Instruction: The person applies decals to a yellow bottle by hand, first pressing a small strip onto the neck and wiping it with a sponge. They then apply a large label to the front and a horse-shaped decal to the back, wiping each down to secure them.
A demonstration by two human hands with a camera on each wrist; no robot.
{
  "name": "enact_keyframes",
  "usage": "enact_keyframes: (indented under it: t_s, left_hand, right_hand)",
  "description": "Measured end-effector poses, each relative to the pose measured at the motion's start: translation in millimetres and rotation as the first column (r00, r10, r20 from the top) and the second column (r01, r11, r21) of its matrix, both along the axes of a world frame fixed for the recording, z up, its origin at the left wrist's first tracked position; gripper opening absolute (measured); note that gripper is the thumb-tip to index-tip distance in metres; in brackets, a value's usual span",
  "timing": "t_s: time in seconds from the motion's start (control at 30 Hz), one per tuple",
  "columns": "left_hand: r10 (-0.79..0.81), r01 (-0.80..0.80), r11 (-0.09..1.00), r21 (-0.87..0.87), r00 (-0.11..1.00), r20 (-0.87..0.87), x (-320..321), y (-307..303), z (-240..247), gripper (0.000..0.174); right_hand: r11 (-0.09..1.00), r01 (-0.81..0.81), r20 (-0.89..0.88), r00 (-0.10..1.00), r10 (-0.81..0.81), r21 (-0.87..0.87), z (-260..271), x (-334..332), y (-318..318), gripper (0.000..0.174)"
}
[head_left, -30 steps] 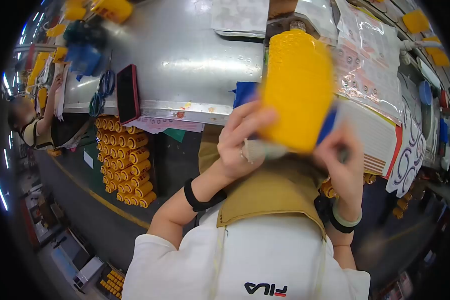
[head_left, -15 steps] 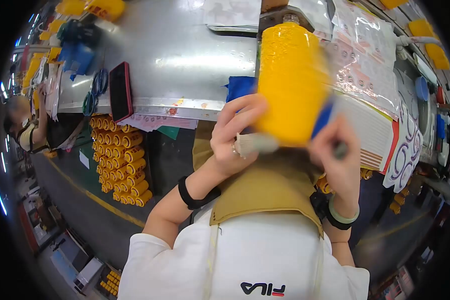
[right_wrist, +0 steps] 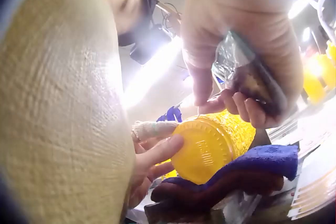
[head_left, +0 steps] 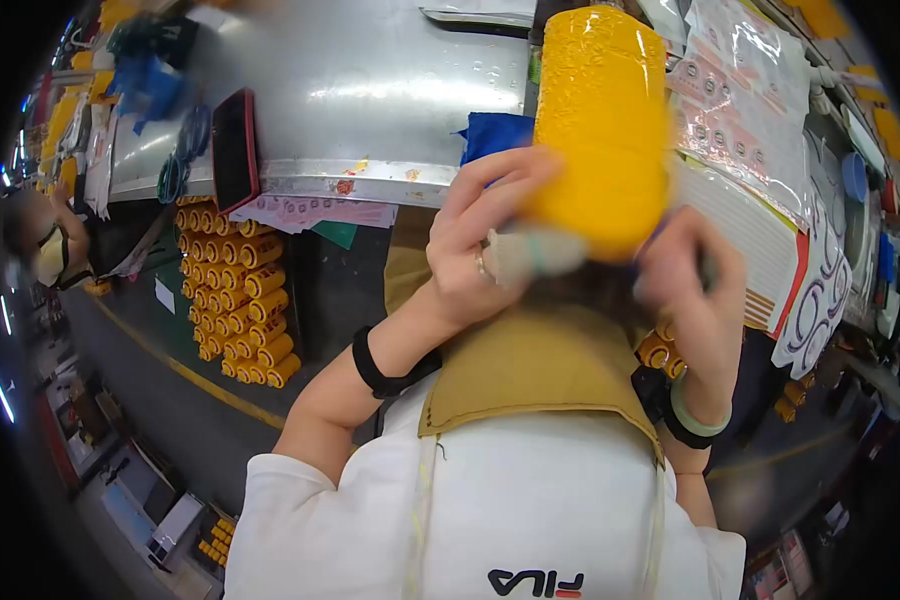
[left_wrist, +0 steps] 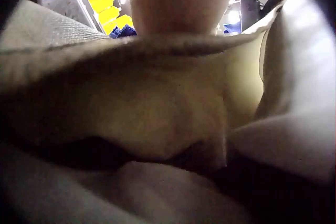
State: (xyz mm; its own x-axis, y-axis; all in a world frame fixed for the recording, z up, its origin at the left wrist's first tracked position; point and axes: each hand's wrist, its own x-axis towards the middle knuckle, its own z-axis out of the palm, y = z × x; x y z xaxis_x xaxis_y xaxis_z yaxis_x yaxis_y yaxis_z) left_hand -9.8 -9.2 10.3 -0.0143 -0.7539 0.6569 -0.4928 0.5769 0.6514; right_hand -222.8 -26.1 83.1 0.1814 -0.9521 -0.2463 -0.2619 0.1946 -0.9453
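A yellow bottle [head_left: 602,120] with a bumpy, shiny surface lies with its neck away from me and its round base [right_wrist: 202,153] toward me. My left hand [head_left: 480,230] grips it near the base, a pale fabric cover [head_left: 535,257] on its thumb. On the bottle's other side, my blurred right hand [head_left: 692,265] curls round a dark thing in clear plastic [right_wrist: 257,85], held against the palm. A thin pale tip [right_wrist: 198,110] shows by that thumb, right at the base's rim; I cannot tell what it belongs to. Blue cloth [right_wrist: 257,163] lies under the bottle. The left wrist view mostly shows apron fabric.
A metal table [head_left: 370,110] carries a red-edged phone [head_left: 235,150] and scissors [head_left: 175,170]. Printed sheets in plastic [head_left: 735,120] lie to the right. Stacked yellow bottles [head_left: 235,290] stand below the table at left. Another person [head_left: 50,245] works at far left.
The head view has tilted, so table and bottle sit higher in it. The right hand has shifted slightly beside the bottle's base. The left hand keeps its grip.
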Motion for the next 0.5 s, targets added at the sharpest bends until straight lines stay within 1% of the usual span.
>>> enact_keyframes:
  t_s: [0.03, 0.07, 0.17, 0.23, 0.27, 0.33, 0.37, 0.43, 0.47, 0.5]
  left_hand:
    - [0.015, -0.014, 0.999, 0.035, 1.000, -0.011, -0.5, 0.3, 2.2, 0.029]
    - [0.011, -0.011, 0.999, 0.035, 1.000, -0.011, -0.6, 0.0, 1.7, 0.029]
    - [0.022, -0.022, 1.000, 0.004, 1.000, 0.011, -0.5, 0.3, -2.2, 0.029]
    - [0.023, -0.022, 0.999, -0.026, 0.999, 0.039, 0.3, -0.6, -3.5, 0.030]
    - [0.022, -0.021, 0.999, -0.033, 0.999, 0.036, 0.1, -0.9, -3.1, 0.030]
    - [0.027, -0.027, 0.999, 0.041, 1.000, 0.008, -0.1, 1.5, -0.8, 0.029]
    - [0.025, -0.025, 0.999, 0.027, 1.000, 0.006, 0.5, 1.1, -1.0, 0.029]
    - [0.005, -0.003, 0.999, -0.049, 0.999, 0.047, 2.4, -0.5, -3.8, 0.028]
    - [-0.007, 0.011, 0.998, -0.070, 0.999, 0.053, 3.8, -1.9, -4.5, 0.026]
    - [-0.010, 0.015, 0.996, -0.083, 0.999, 0.050, 5.2, -2.8, -6.0, 0.026]
  right_hand:
    - [1.000, -0.012, 0.008, 1.000, 0.012, -0.003, 0.1, -0.3, -0.4, 0.014]
    - [1.000, -0.009, 0.008, 1.000, 0.009, -0.004, -0.1, -0.7, -0.5, 0.014]
    - [1.000, -0.012, 0.021, 1.000, 0.012, -0.008, -2.6, -1.2, 0.5, 0.012]
    - [1.000, 0.016, 0.079, 0.997, -0.015, -0.011, -4.7, -0.3, 2.2, 0.011]
    - [1.000, 0.018, 0.076, 0.997, -0.017, -0.018, -6.2, -1.0, 2.0, 0.011]
    - [0.998, -0.021, 0.045, 0.999, 0.024, -0.054, -7.9, -2.2, 0.8, 0.011]
    - [0.998, -0.019, 0.043, 0.999, 0.022, -0.068, -5.9, -1.0, -0.6, 0.011]
    - [0.985, -0.056, -0.065, 0.997, 0.046, -0.163, -0.8, 1.5, -2.1, 0.012]
    - [0.990, -0.063, -0.092, 0.994, 0.052, -0.129, -2.7, -1.6, -1.8, 0.011]
    - [0.988, -0.060, -0.095, 0.994, 0.046, -0.142, -2.1, -1.9, -2.9, 0.011]
